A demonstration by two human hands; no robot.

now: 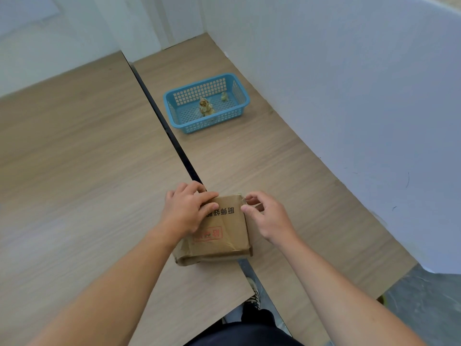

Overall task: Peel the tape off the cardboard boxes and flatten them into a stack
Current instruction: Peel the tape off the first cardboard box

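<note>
Left hand (185,213) gripping cardboard box (224,236), long axis pointing away, right hand (265,218) pinching corner

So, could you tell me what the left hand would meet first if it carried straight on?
Most likely the right hand, whose fingers face the left hand across the cardboard box top, though depth is unclear.

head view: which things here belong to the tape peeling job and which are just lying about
Job: box, left hand gripping it, right hand pinching tape at its far corner, basket with crumpled wads, likely peeled tape.
Just there: two tables, white wall, shoe below.
</note>
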